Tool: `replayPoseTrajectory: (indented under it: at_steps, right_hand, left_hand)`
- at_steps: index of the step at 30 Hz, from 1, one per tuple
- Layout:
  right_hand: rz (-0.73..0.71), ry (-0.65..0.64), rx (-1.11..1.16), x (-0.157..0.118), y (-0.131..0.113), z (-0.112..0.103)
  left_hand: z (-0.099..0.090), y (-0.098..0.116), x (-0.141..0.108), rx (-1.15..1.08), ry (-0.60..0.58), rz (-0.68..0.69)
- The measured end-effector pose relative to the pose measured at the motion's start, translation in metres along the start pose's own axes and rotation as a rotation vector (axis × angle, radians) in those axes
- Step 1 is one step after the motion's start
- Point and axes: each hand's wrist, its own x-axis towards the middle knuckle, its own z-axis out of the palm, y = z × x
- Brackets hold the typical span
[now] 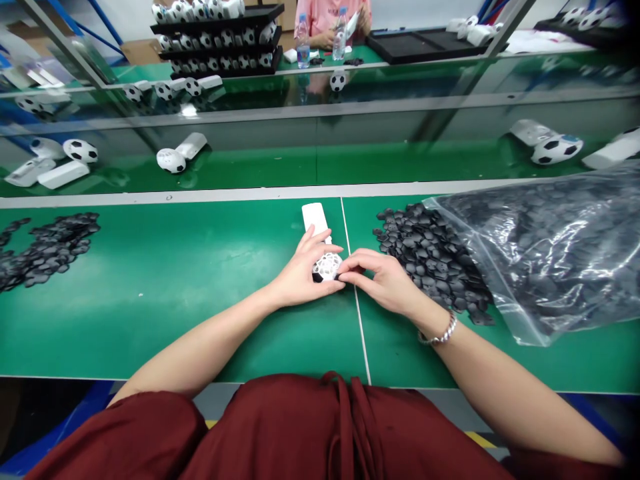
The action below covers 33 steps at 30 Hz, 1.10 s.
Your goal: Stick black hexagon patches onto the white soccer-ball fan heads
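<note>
A white plastic piece with a round soccer-ball head (pixel 327 267) and a flat rectangular body (pixel 314 219) lies on the green table in front of me. My left hand (pixel 305 270) is closed around the ball head, thumb on the near side and fingers on the far side. At the ball's right edge my right hand (pixel 383 277) pinches with thumb and fingertips; a small dark bit shows there, too small to make out surely. Some patches on the ball are black, others white. To the right of my right hand lies a pile of small black pieces (pixel 430 253).
A clear plastic bag (pixel 570 260) full of black pieces lies at the right. More black pieces (pixel 55 250) lie at far left. Finished-looking soccer-ball items (pixel 171 160) stand on the green ledge behind. Across, a person (pixel 333 23) sits near bottles (pixel 303 47) and stacked black trays (pixel 217 30).
</note>
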Motion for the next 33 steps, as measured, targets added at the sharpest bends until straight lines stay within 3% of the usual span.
replayPoseTrajectory:
  at_steps: [15,26,29,33]
  right_hand:
    - [0.186,0.041,0.206,0.003,0.007,0.007]
    - [0.138,0.026,0.141,0.005,0.009,0.01]
    - [0.11,0.108,-0.029,0.012,0.02,-0.002]
    - [0.154,0.322,-0.613,0.02,0.044,-0.027]
  left_hand:
    - [0.005,0.001,0.001,-0.03,0.074,0.058]
    - [0.005,0.0,0.002,-0.028,0.052,0.065]
    - [0.005,0.0,0.002,-0.025,0.036,0.043]
    - [0.004,-0.003,0.003,-0.035,0.029,0.03]
